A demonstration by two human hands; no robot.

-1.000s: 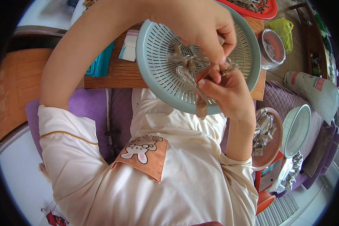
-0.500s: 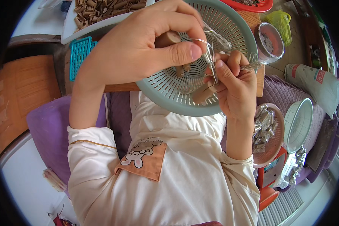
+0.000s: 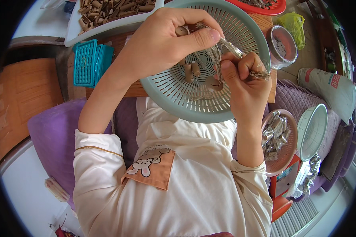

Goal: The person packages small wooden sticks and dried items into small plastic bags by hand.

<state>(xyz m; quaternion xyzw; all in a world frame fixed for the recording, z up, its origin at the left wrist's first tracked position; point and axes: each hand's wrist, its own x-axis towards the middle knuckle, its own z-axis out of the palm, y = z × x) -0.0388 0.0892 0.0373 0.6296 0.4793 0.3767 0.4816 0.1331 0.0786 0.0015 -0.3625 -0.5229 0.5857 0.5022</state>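
Note:
Both my hands are over a grey-green slotted plastic basket (image 3: 164, 103). My left hand (image 3: 172, 41) has thumb and fingers pinched on strands of a thin silvery wire bundle (image 3: 234, 50). Lower and to the right, my right hand (image 3: 247, 81) is closed round the same bundle, and a twisted end of it sticks out past the fingers. A brown cork-like stopper (image 3: 214, 83) hangs beside the right thumb on the wires. Another brown stopper (image 3: 181, 31) shows by the left fingers, partly hidden. Small brown cylinders (image 3: 192, 71) are in the basket.
A white bin (image 3: 72, 34) of brown pieces stands at the far left, near teal trays (image 3: 85, 63). A red tray (image 3: 255, 7) and a pink-lined tub (image 3: 286, 59) are far right. Nearer right are a pink basket (image 3: 293, 130) of silvery bundles and a pale green basket (image 3: 313, 132).
My left hand has shifted right and slightly down, uncovering more of the teal trays. The silvery bundle now spans between my hands, and the stopper near the right thumb has turned.

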